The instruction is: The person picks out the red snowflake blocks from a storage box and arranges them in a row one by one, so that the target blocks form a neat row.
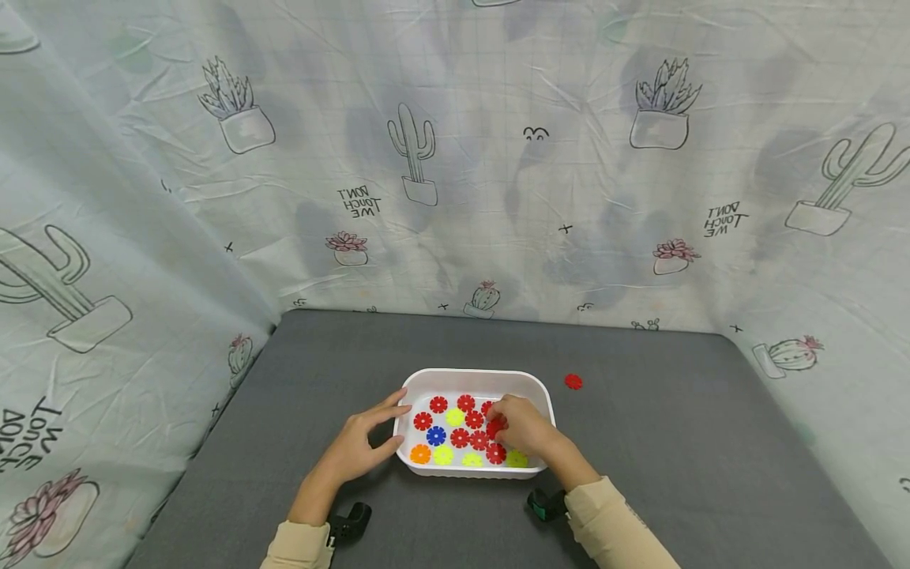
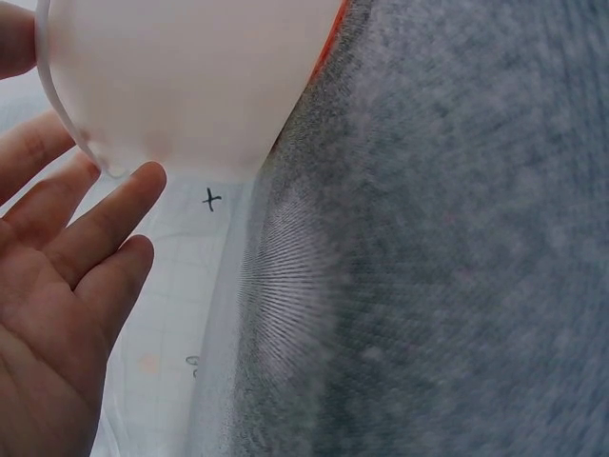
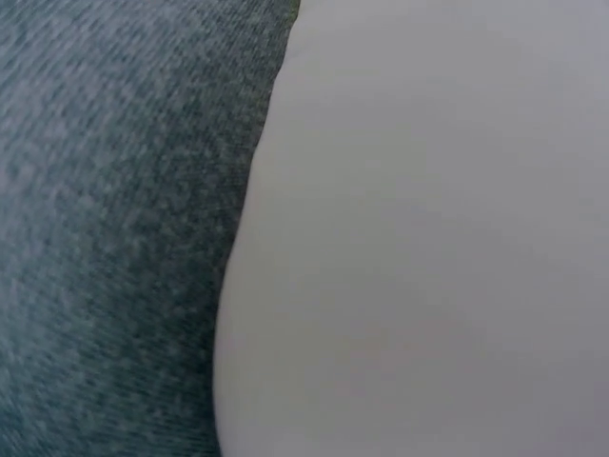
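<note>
A white tray (image 1: pixel 472 472) holds several notched plastic discs, mostly red, plus yellow-green, orange and one blue disc (image 1: pixel 436 435). My left hand (image 1: pixel 355 446) spreads its fingers and thumb along the tray's left end, touching the rim. In the left wrist view the fingers (image 2: pixel 119 209) lie fairly straight beside the tray's pale wall (image 2: pixel 181 86). Inside the tray's right part, my right hand (image 1: pixel 528 427) reaches down, thumb and fingertips around a red disc (image 1: pixel 495 427) that they partly cover. The right wrist view shows the tray wall (image 3: pixel 409 238), with the hand out of sight.
One more red disc (image 1: pixel 573 382) lies on the grey tabletop (image 1: pixel 675 442) beyond the tray's right end. A white patterned cloth (image 1: pixel 483 174) hangs behind and along both sides. Dark wrist devices (image 1: pixel 350 521) sit at both cuffs.
</note>
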`<state>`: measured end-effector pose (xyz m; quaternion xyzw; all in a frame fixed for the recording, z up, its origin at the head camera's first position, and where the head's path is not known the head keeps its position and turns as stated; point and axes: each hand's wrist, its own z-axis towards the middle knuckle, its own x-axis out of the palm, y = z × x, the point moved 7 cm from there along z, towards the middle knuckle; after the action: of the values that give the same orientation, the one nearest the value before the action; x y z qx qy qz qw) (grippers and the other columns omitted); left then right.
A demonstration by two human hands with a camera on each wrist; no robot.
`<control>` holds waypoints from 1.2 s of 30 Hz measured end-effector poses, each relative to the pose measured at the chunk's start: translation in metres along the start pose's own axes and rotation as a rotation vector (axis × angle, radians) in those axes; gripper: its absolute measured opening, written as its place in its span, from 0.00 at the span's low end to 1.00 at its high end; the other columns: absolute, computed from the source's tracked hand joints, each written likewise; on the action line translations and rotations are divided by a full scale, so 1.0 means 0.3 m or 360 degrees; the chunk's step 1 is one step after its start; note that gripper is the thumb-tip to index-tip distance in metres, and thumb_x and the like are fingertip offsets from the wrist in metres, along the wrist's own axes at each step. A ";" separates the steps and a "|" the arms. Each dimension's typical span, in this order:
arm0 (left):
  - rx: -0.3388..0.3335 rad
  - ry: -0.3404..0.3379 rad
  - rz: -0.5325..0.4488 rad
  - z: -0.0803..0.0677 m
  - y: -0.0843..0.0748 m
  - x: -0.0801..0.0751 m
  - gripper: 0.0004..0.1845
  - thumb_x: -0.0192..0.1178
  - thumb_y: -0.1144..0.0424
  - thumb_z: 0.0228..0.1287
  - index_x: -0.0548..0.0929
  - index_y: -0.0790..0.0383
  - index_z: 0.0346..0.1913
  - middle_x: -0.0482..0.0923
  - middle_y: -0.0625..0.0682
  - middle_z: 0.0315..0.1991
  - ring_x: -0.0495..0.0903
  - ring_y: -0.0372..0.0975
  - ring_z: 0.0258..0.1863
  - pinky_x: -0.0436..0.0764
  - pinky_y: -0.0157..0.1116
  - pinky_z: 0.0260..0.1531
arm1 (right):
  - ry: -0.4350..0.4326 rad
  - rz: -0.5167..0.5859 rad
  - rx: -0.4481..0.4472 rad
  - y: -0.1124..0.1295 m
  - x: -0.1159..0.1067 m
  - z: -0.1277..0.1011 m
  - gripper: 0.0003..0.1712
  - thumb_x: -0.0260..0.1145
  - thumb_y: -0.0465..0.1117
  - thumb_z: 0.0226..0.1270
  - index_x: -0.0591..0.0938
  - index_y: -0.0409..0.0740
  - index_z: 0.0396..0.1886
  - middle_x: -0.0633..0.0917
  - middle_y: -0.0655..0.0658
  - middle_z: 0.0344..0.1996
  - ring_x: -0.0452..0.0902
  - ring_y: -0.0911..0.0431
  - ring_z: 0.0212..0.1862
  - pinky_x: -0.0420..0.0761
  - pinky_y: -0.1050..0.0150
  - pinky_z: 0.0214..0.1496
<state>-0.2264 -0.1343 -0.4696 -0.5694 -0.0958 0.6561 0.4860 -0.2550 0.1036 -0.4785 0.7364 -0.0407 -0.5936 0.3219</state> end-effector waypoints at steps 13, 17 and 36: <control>0.0014 0.0004 0.0007 -0.003 0.014 0.002 0.23 0.61 0.59 0.54 0.75 0.58 0.55 0.62 0.47 0.65 0.67 0.44 0.61 0.70 0.53 0.53 | -0.0009 0.0023 0.0045 0.012 -0.012 -0.016 0.14 0.68 0.34 0.49 0.83 0.42 0.38 0.80 0.50 0.30 0.70 0.58 0.31 0.75 0.67 0.34; 0.0025 0.0009 0.0013 -0.004 0.009 0.002 0.23 0.61 0.59 0.55 0.75 0.58 0.55 0.63 0.48 0.65 0.67 0.44 0.61 0.70 0.53 0.52 | -0.0012 0.0097 0.0071 0.011 -0.019 -0.024 0.14 0.68 0.34 0.49 0.83 0.41 0.40 0.79 0.50 0.31 0.71 0.58 0.32 0.77 0.67 0.34; -0.0011 0.0009 -0.0011 -0.006 0.018 0.002 0.23 0.62 0.61 0.53 0.75 0.57 0.55 0.62 0.46 0.65 0.66 0.44 0.61 0.69 0.53 0.53 | -0.0211 0.0775 0.0061 -0.046 -0.148 -0.091 0.17 0.62 0.31 0.56 0.78 0.38 0.47 0.81 0.43 0.42 0.77 0.51 0.43 0.81 0.56 0.39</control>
<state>-0.2277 -0.1373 -0.4742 -0.5725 -0.0986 0.6525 0.4866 -0.2479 0.1457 -0.4454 0.6703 -0.2492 -0.5448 0.4380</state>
